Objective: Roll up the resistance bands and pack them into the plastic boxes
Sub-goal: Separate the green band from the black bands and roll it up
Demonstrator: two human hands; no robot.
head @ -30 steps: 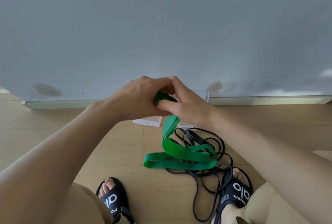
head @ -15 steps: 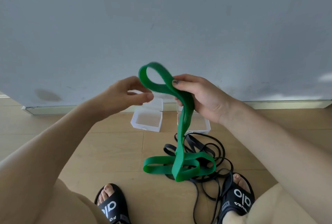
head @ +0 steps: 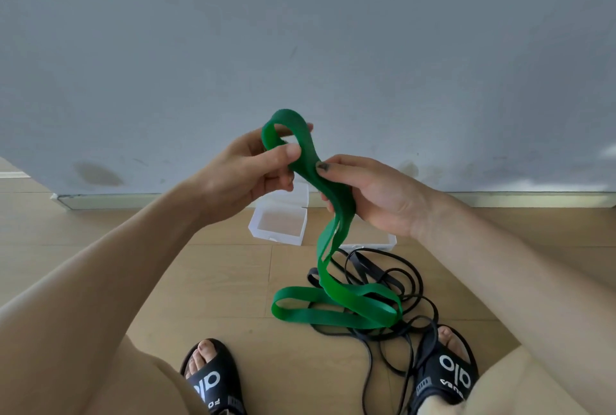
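Note:
A wide green resistance band (head: 336, 306) hangs from my hands down to the wooden floor, where its lower loops lie flat. My left hand (head: 248, 169) pinches the band's raised top loop between thumb and fingers. Just below that loop, my right hand (head: 370, 193) grips both strands together. A tangle of thin black bands (head: 398, 288) lies on the floor under the green one. Two clear plastic boxes stand open by the wall: one (head: 278, 223) below my left hand, the other (head: 376, 241) mostly hidden behind my right hand.
A grey wall (head: 300, 48) with a pale skirting board rises just behind the boxes. My two feet in black slides (head: 213, 381) (head: 450, 373) rest near the bottom edge, the right one touching the black bands. Bare wooden floor (head: 206, 281) lies at left.
The small roll pressed between both hands came apart into an open loop. My hands separated, and my left hand has now taken hold of the loop's top again.

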